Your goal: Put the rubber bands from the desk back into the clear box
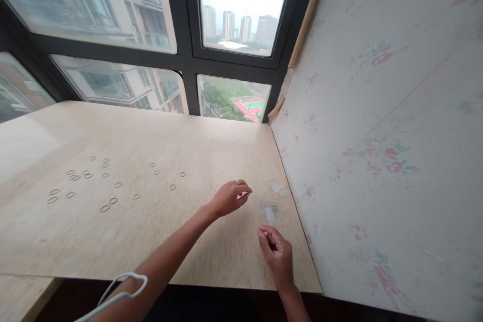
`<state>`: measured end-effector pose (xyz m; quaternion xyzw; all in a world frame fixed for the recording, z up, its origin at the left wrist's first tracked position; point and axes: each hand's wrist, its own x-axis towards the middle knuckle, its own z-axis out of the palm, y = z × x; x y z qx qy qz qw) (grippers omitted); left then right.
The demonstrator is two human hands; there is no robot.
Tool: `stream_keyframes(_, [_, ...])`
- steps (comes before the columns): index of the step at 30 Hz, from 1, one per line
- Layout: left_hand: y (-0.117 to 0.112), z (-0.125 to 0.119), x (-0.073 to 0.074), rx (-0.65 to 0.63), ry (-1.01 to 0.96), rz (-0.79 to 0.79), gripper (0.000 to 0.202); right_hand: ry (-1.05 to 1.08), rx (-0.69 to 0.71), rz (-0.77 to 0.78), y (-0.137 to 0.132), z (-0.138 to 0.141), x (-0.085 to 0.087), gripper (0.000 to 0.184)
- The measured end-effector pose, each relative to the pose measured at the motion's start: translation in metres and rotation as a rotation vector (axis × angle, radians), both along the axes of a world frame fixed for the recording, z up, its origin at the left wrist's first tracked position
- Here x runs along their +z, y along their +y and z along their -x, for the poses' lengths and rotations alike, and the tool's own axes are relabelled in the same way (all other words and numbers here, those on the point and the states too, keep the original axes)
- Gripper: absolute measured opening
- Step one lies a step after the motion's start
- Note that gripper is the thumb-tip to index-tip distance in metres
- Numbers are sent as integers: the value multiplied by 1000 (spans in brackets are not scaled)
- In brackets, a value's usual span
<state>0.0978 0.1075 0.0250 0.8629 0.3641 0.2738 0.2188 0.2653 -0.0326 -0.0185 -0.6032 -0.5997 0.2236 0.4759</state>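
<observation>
My left hand (232,197), a ring on one finger, hovers left of two small clear plastic pieces, its thumb and fingertips drawn together in a pinch. My right hand (278,255) is closed too, thumb against curled index finger, just below the clear plastic box (279,218). What either pinch holds, if anything, is too small to make out. A few small rings and a white label lie in the box. Behind it rests a clear lid-like piece (278,188). Scattered to the left are several thin dull-coloured bands (104,209) and a few reddish ones, such as this red band (113,201).
The pale marble-patterned ledge (211,151) runs along dark-framed windows (230,63). A flowered papered wall (358,161) bounds it on the right. A white cord loop (141,284) lies over my left forearm. The ledge's front edge is near my body.
</observation>
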Motion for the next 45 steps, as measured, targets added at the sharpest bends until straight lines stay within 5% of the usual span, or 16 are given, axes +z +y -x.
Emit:
stream_keyframes(5, [-16, 56, -21, 181, -41, 37, 21, 5, -3, 37, 1, -1, -4, 28])
stream_keyframes(10, [-27, 97, -36, 228, 49, -41, 21, 30, 44, 46, 14, 25, 2, 29])
stream_keyframes(18, [-41, 111, -50, 290, -26, -60, 18, -93, 497, -27, 81, 145, 58, 27])
stream_keyframes(21, [-41, 111, -51, 371, -63, -25, 23, -317, 626, -18, 122, 199, 74, 30])
stream_keyframes(23, [-40, 113, -51, 392, -65, 26, 17, -630, 690, 51, 151, 235, 78, 34])
stream_keyframes(30, [-38, 119, -50, 393, -163, 128, 10, -977, 716, 175, 220, 316, 59, 22])
stream_keyframes(38, [-37, 116, -49, 401, -151, 124, 13, -1169, 858, 220, 221, 316, 57, 15])
stream_keyframes(45, [-36, 116, -48, 403, -154, 65, 15, -942, 946, 266, 209, 283, 59, 10])
